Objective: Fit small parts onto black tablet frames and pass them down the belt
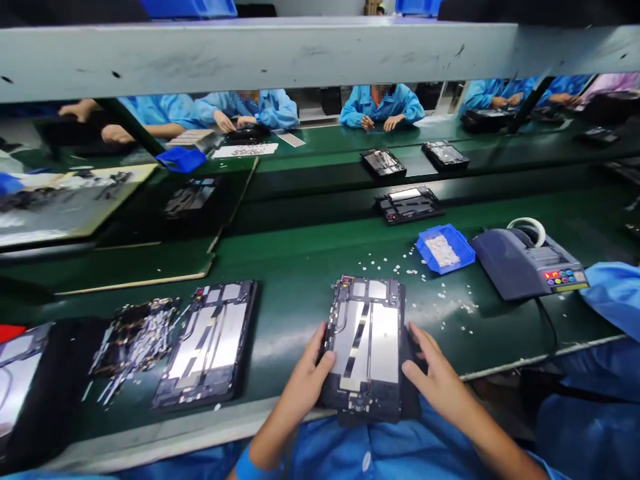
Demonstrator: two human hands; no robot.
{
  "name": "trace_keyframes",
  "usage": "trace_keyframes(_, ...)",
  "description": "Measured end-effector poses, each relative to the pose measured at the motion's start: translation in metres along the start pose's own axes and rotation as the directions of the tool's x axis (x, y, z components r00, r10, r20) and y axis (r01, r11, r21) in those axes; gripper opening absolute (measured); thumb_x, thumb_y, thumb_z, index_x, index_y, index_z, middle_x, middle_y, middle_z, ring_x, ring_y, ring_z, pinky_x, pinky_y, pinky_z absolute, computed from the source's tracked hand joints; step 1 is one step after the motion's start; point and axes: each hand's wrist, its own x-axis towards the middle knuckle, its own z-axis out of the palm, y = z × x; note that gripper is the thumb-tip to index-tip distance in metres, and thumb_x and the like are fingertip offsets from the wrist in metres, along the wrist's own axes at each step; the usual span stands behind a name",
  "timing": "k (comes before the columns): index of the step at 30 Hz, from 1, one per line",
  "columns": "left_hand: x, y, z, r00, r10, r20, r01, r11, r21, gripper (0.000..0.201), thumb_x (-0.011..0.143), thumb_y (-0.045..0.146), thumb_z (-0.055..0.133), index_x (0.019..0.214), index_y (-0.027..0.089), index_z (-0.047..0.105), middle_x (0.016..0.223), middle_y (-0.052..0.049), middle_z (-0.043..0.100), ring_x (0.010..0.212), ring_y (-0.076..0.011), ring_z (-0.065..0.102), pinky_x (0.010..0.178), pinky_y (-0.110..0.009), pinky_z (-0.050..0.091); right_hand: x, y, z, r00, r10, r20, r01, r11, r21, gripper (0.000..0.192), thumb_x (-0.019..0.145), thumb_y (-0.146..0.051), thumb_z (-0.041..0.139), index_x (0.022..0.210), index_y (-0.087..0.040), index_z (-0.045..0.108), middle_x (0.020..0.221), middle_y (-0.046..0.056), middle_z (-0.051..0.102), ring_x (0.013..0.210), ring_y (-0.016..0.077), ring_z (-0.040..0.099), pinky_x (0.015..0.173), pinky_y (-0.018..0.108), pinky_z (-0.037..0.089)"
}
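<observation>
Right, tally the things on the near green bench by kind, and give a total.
Opened dark tablet chassis with silver plates: 2 (one in both hands, one lying left)
Small blue plastic parts bin: 1
Grey tape dispenser machine: 1
Total: 4

Tray's (pixel 20 387) left part cut off, contents perhaps blurred.

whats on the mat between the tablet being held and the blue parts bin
In the head view, only small white scraps lie scattered on the green mat between the opened tablet and the blue bin; nothing larger.
</observation>
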Motion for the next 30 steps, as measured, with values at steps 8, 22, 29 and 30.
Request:
trace_keyframes(8,-0.027,0.002,0.023,0.995,0.091,-0.037,-0.089,0.994,0.056,0.069,0.099,0.043,0.053,0.162,0.022,0.035,0.162,-0.017,0.044,0.146,-0.0333,0.047,0.118,-0.053,0.043,0.006,0.007,-0.003,0.996,-0.003,0.092,-0.002,0.999,0.053,0.086,0.097,-0.052,0.058,0.169,-0.029,0.016,0.171,0.011,0.028,0.157,0.0337,0.029,0.127,0.061,0.025)
trace_keyframes(22,0.093,0.093,-0.030,0.734,0.507,0.452,-0.606,0.187,0.774,0.025,0.096,0.012,0.055,0.104,0.025,0.074,0.126,-0.013,0.067,0.109,-0.0287,0.061,0.088,-0.042,0.051,0.101,-0.081,-0.011,0.922,-0.368,0.121,0.385,0.907,-0.172,0.038,0.096,-0.024,0.056,0.133,-0.019,0.067,0.129,0.012,0.071,0.120,0.0253,0.066,0.107,0.044,0.052)
trace_keyframes(29,0.089,0.070,-0.028,0.698,0.669,0.257,-0.594,0.340,0.729,0.025,0.099,0.016,0.051,0.092,0.025,0.074,0.114,-0.009,0.071,0.105,-0.0254,0.062,0.090,-0.040,0.050,0.171,-0.106,0.030,0.904,-0.204,0.376,0.273,0.952,-0.139,0.019,0.091,-0.016,0.060,0.101,-0.018,0.076,0.097,0.005,0.079,0.090,0.0193,0.071,0.078,0.028,0.051)
trace_keyframes(30,0.087,0.068,-0.026,0.711,0.668,0.220,-0.590,0.398,0.702,0.024,0.098,0.016,0.052,0.090,0.024,0.073,0.112,-0.009,0.071,0.104,-0.0246,0.063,0.091,-0.039,0.050,0.175,-0.108,0.032,0.901,-0.173,0.398,0.239,0.963,-0.122,0.015,0.090,-0.016,0.061,0.094,-0.018,0.076,0.089,0.003,0.078,0.082,0.0175,0.070,0.071,0.026,0.048)
